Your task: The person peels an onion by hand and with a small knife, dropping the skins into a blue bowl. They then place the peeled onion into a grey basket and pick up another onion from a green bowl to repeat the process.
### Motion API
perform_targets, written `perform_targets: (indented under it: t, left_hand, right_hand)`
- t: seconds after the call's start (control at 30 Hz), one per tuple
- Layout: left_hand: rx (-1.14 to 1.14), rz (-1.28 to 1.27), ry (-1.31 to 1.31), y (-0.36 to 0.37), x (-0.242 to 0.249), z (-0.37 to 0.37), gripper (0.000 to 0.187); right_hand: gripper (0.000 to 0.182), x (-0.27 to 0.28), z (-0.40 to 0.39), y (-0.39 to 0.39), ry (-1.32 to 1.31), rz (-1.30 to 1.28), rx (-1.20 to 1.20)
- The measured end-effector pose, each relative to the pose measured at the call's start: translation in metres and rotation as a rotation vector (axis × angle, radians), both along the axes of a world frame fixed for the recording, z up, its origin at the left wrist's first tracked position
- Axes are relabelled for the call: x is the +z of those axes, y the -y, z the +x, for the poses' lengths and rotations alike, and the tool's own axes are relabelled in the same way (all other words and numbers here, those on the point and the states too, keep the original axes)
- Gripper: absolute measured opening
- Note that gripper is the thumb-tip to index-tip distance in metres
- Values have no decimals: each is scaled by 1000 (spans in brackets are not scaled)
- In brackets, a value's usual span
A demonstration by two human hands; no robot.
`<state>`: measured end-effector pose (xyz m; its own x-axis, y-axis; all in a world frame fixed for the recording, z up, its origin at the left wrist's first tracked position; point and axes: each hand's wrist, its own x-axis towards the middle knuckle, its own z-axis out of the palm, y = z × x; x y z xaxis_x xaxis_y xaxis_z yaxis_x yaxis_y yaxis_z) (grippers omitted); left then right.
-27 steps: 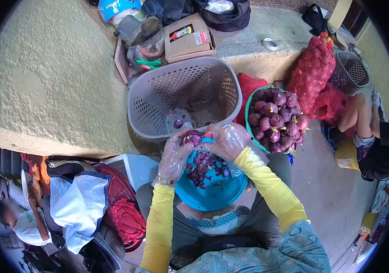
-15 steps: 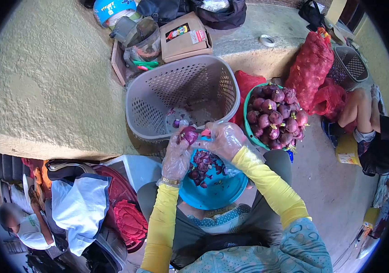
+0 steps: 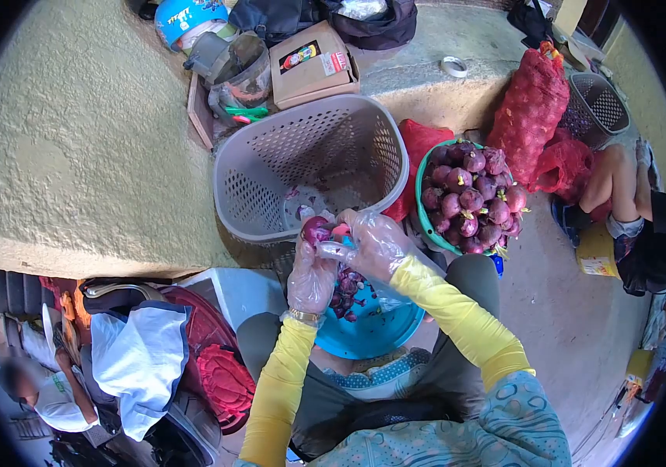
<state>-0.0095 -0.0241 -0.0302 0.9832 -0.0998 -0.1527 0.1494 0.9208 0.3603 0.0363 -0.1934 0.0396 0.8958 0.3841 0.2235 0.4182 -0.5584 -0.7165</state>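
My left hand [image 3: 310, 280], in a clear plastic glove, is closed around a red onion [image 3: 317, 231]. In my gloved right hand [image 3: 381, 245] is a small knife [image 3: 334, 251], its blade pointing left against the onion's lower side. Something pink shows by the right fingertips, probably part of the handle. Both hands are above the near rim of a grey slatted basket [image 3: 232, 144], which has a few onion skins at its bottom. Below them, a blue basin [image 3: 383, 335] between my knees holds onion skins and scraps [image 3: 346, 296].
To the right stands a green basin [image 3: 424, 222] heaped with red onions [image 3: 469, 201]. Behind it leans a full red mesh sack [image 3: 531, 113]. A cardboard box [image 3: 313, 66] sits on the ledge beyond the basket. People sit at the far left and right.
My left hand and the onion have shifted slightly up and left. The right hand has turned a little, and the knife blade now lies lower across the onion's side.
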Motion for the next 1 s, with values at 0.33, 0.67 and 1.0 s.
perform_targets:
  t: [0.33, 0.67, 1.0]
  left_hand:
    - [-30, -346, 37, 8, 12, 0, 46]
    - [8, -219, 24, 13, 22, -3, 41]
    - [9, -101, 65, 8, 13, -2, 54]
  right_hand:
    - [51, -22, -5, -18, 40, 81, -121]
    - [51, -13, -7, -19, -355, 356, 3]
    - [49, -32, -7, -24, -405, 407, -63]
